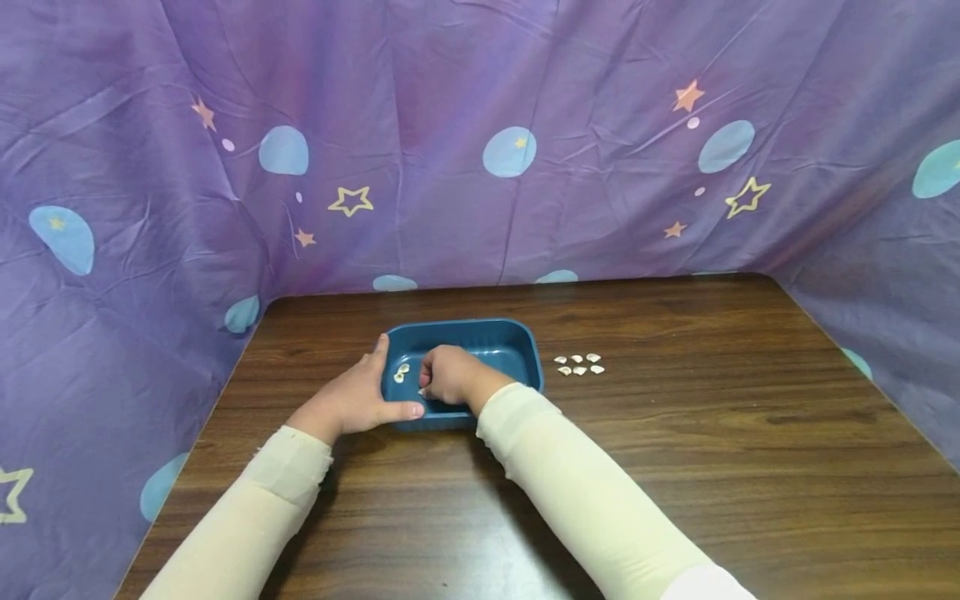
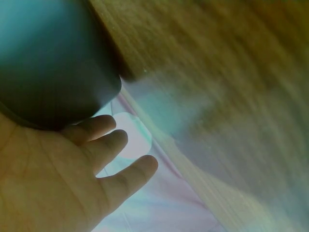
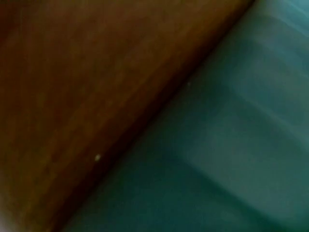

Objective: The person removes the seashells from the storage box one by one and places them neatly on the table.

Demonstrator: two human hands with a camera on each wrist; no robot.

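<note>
A blue rectangular plastic basin point(image 1: 495, 327) stands on the brown table. My left hand point(image 1: 352, 398) lies against its left end, thumb stretched along the near rim and forefinger up the left side. In the left wrist view, straight spread fingers of the left hand point(image 2: 63, 179) show beside the basin's dark outer wall point(image 2: 53, 67). My right hand point(image 1: 452, 375) reaches inside the basin with curled fingers, pinching a small whitish seashell point(image 1: 422, 392), mostly hidden. Left of it, small pale seashells point(image 1: 401, 372) lie on the basin floor. The right wrist view shows no hand, only the blurred basin point(image 3: 231, 159).
Several small pale seashells point(image 1: 578, 364) lie in two short rows on the table point(image 1: 712, 417), right of the basin. A purple curtain point(image 1: 450, 225) with stars and blue shapes hangs behind and along both sides of the table.
</note>
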